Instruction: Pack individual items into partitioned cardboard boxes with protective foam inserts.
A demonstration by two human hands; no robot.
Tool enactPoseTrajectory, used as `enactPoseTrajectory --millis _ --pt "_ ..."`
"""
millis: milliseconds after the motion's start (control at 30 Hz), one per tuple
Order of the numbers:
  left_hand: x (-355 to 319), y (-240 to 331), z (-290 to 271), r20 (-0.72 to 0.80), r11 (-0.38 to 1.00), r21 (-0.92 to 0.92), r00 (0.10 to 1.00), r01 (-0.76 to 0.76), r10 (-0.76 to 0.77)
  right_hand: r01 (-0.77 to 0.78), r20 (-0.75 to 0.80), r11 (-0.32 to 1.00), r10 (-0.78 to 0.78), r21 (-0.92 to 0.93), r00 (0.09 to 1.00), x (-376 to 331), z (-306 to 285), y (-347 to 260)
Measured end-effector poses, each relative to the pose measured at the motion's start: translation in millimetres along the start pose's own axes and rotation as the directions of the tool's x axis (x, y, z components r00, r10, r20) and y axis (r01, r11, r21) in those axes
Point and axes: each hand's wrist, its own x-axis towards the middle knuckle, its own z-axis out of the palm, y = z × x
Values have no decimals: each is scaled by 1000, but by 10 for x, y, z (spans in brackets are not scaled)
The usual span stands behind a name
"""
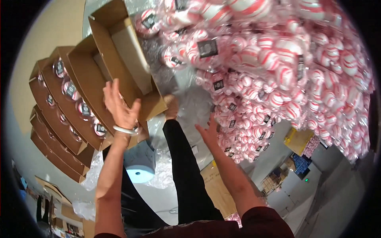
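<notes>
My left hand, with a white band on its wrist, is held over the walls of the open cardboard boxes, fingers stretched and nothing in them. Just beyond it stands the nearest long brown box, whose visible inside shows a pale panel and no balls. My right hand hangs at the left edge of a large heap of red-and-white striped balls in clear plastic wrap with black labels. Its thumb and fingers are apart; whether the fingertips touch the wrapped balls I cannot tell.
Farther left, more brown boxes stand in rows, several holding striped balls. Clear plastic sheeting lies between boxes and heap. A light-blue cylinder is by my legs, a flat cardboard piece below my right arm.
</notes>
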Motion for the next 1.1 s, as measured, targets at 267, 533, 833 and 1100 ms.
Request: enactPoseTrajectory --millis 267,533,833,1100 --pt "773 1379 422 244 921 -168 891 -351 384 581 -334 775 -632 -250 700 65 -1227 -2184" --pt "981 1876 122 -168 750 -494 895 -439 413 562 -89 551 -759 -617 645 989 -1935 -3052" --pt "2077 2549 -18 192 892 166 901 -421 389 422 -81 576 -651 -700 755 1068 -1717 -3174" --pt "1964 3059 -330 -339 680 -126 675 -723 655 461 -119 631 -660 -625 742 1284 -1589 -3046"
